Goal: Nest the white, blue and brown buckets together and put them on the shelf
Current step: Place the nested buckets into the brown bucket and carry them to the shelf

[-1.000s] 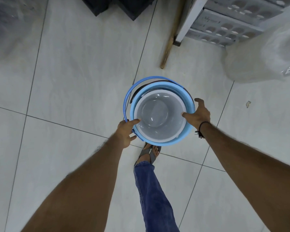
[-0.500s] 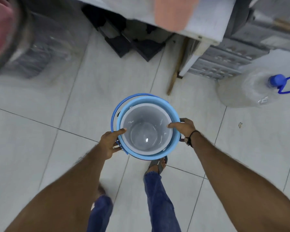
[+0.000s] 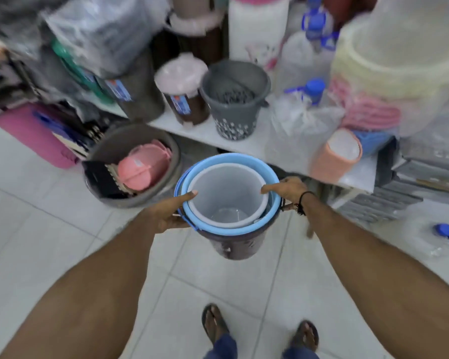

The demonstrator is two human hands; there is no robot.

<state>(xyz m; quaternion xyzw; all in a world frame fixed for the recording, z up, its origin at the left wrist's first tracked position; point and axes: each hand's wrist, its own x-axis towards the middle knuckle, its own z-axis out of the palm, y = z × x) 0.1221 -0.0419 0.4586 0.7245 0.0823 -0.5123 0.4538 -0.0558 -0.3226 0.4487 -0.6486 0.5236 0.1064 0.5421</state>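
Observation:
Three buckets are nested together and held up in front of me above the floor: a white bucket [image 3: 230, 187] sits inside a blue bucket [image 3: 226, 230], which sits inside a dark brown bucket [image 3: 233, 244]. My left hand [image 3: 170, 215] grips the stack's left rim, thumb over the white rim. My right hand [image 3: 287, 190] grips the right rim the same way. A low white shelf [image 3: 259, 146] lies just beyond the stack, crowded with plastic goods.
On the shelf stand a grey patterned bucket [image 3: 235, 99], brown lidded bins [image 3: 184, 97], a wrapped water jug [image 3: 301, 120] and an orange cup [image 3: 335, 154]. A large grey tub [image 3: 132, 164] with pink items stands on the floor at left. My sandalled feet [image 3: 259, 327] are on white tiles.
The view has lifted from the floor to the shelf, which has come closer. The nested buckets have risen and tilted forward, so the brown outer wall shows. Both hands keep their hold.

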